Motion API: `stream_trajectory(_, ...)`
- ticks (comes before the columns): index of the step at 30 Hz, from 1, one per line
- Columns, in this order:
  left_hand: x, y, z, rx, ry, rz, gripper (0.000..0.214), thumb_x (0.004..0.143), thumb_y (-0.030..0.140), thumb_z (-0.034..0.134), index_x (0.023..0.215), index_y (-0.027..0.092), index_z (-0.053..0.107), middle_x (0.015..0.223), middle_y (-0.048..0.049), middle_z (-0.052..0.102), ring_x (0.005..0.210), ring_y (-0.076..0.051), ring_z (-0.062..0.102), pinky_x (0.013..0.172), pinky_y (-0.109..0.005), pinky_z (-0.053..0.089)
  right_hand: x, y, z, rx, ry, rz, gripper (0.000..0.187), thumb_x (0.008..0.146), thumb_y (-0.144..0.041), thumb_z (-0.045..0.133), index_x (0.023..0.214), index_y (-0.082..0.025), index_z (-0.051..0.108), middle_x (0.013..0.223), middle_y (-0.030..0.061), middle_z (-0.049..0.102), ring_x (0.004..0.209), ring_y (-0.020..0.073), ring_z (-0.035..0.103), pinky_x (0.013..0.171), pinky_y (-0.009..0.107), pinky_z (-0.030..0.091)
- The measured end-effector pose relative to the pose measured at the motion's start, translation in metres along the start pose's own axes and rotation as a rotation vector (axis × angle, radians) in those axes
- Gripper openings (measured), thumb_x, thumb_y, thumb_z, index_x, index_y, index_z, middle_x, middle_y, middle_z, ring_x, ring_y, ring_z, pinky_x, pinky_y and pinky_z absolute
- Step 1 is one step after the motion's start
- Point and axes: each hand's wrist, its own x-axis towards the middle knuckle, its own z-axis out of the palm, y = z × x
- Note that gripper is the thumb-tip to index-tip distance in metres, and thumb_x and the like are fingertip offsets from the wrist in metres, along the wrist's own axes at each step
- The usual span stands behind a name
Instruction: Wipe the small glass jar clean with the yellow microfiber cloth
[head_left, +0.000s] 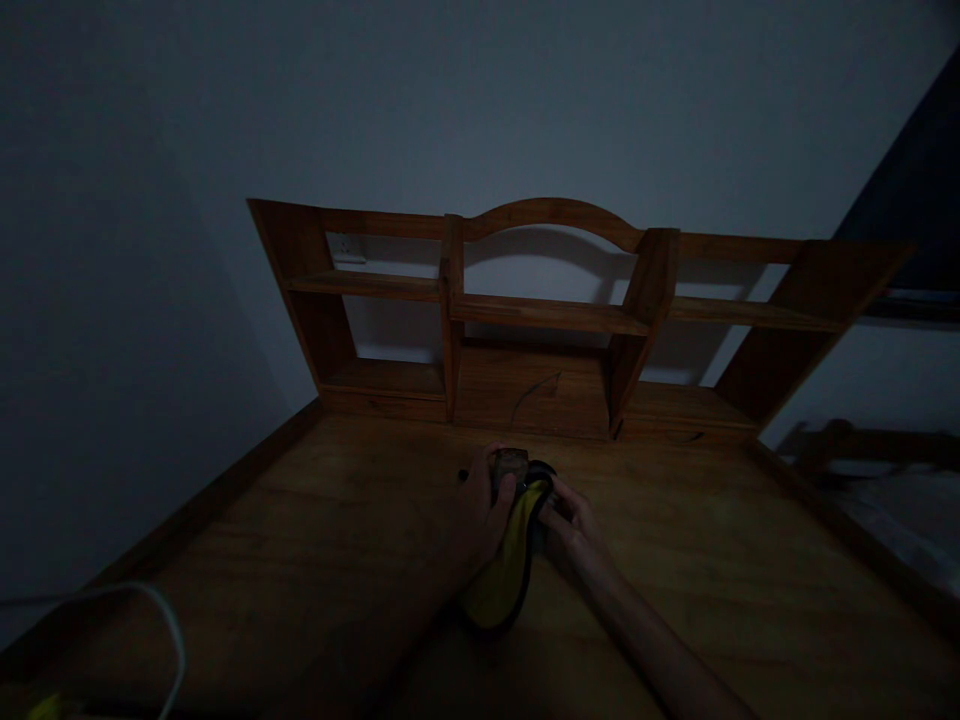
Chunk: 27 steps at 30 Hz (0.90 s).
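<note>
The left hand [484, 510] had its grip pinching a small brownish block [511, 463], the thumb on its near side, over the middle of the table [322, 530]. The right hand [574, 530] had its fingers pinching the black edge of a yellow cloth [504, 575], which hung toward the near side between the hands; whether it touched the table could not be told. A wooden shelf [551, 313] stood at the far side, and a pale cord [171, 622] curved at the near left.
</note>
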Motion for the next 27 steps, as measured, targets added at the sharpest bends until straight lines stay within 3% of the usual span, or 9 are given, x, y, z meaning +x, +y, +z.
stream_trajectory(5,-0.001,-0.003,0.002,0.022,0.038,0.003,0.038,0.096,0.037,0.038,0.129,0.019,0.043,0.119,-0.0109,0.058,0.107,-0.023,0.058,0.094,-0.04,0.045,0.0,-0.004,0.002,0.069,-0.034,0.022,0.027,0.075,-0.033,0.075,0.099,-0.022,0.068,0.093,0.0026,0.065,0.089,0.0192,0.06,0.084,0.029,0.045)
stream_trajectory(11,0.002,-0.001,-0.003,0.133,0.017,0.2,0.044,0.09,0.03,0.048,0.133,0.021,0.041,0.125,-0.0096,0.052,0.115,-0.022,0.051,0.099,-0.037,0.041,-0.002,-0.018,0.004,0.05,-0.089,-0.001,0.022,0.073,-0.031,0.078,0.09,-0.02,0.071,0.071,-0.0018,0.059,0.072,0.0131,0.056,0.072,0.022,0.045)
stream_trajectory(16,0.005,0.005,-0.007,0.176,-0.022,0.274,0.049,0.089,0.033,0.051,0.137,0.028,0.04,0.134,-0.0069,0.044,0.121,-0.022,0.046,0.103,-0.038,0.038,0.0,-0.011,0.0,0.185,-0.129,0.029,0.024,0.075,-0.026,0.077,0.098,-0.021,0.07,0.085,0.0003,0.065,0.077,0.0122,0.059,0.076,0.022,0.045)
stream_trajectory(20,0.009,0.004,-0.004,0.077,-0.051,0.225,0.058,0.087,0.035,0.057,0.141,0.032,0.036,0.138,-0.0067,0.041,0.126,-0.023,0.043,0.105,-0.039,0.037,0.003,-0.009,-0.001,0.273,-0.157,0.057,0.031,0.076,-0.021,0.076,0.106,-0.02,0.068,0.095,0.004,0.067,0.089,0.0156,0.062,0.083,0.025,0.045)
stream_trajectory(24,0.015,-0.011,0.008,-0.168,-0.03,0.112,0.077,0.081,0.037,0.066,0.146,0.028,0.026,0.139,-0.0093,0.043,0.126,-0.024,0.045,0.106,-0.04,0.037,0.005,-0.01,0.0,0.312,-0.124,0.049,0.035,0.074,-0.017,0.076,0.108,-0.019,0.067,0.098,0.006,0.068,0.093,0.0173,0.063,0.084,0.026,0.046)
stream_trajectory(27,0.015,-0.022,0.014,-0.233,-0.105,-0.013,0.072,0.082,0.04,0.065,0.144,0.024,0.033,0.14,-0.0104,0.045,0.128,-0.025,0.045,0.108,-0.04,0.035,0.006,-0.006,0.0,0.335,-0.056,0.057,0.029,0.076,-0.019,0.075,0.104,-0.017,0.067,0.097,0.0065,0.069,0.087,0.0166,0.065,0.08,0.026,0.048)
